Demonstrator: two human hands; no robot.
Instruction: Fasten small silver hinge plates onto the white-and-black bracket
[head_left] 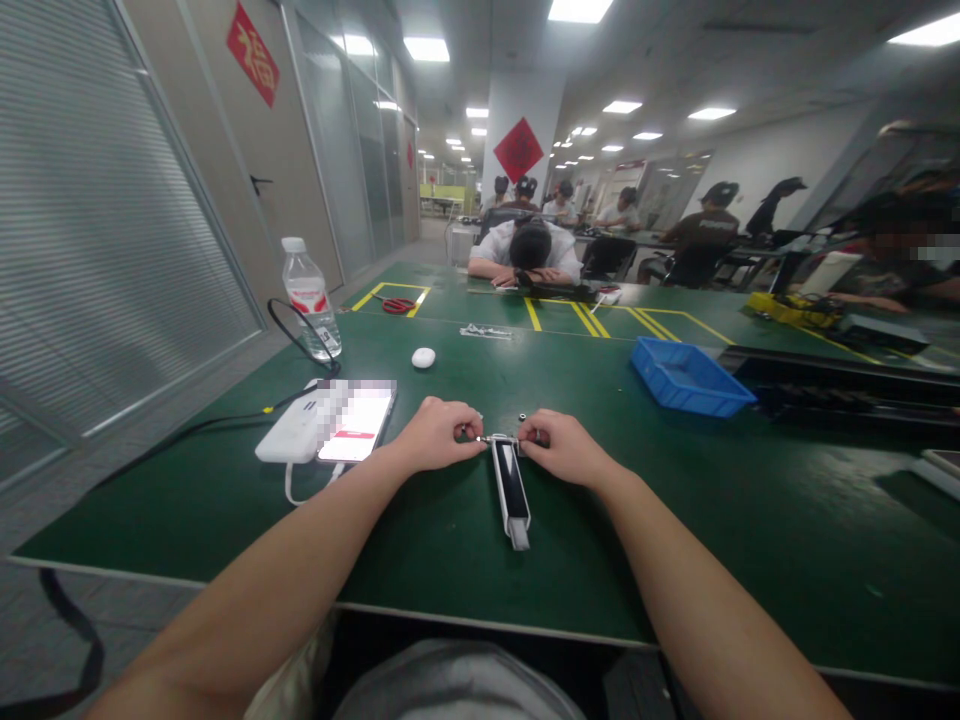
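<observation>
A narrow white device with a glossy black top [511, 482] lies on the green table, its length running toward me. A short pale piece [517, 535] sticks out of its near end. Across its far end runs a thin, light-coloured part [499, 438], too small to name. My left hand [442, 434] pinches the left side of that part with closed fingertips. On the opposite side, my right hand [562, 448] is closed too, its fingertips against the device's far right corner. What the right fingers hold is hidden. A tiny dark-and-white round thing [522, 418] shows just beyond the right fingers.
Left of my hands lie a phone [360, 425] and a white power bank [291, 425] with cables; a water bottle [311, 305] stands behind. A white case [423, 358], red-handled tool [398, 305] and blue tray [690, 376] are farther off. A person [529, 248] rests head down across the table.
</observation>
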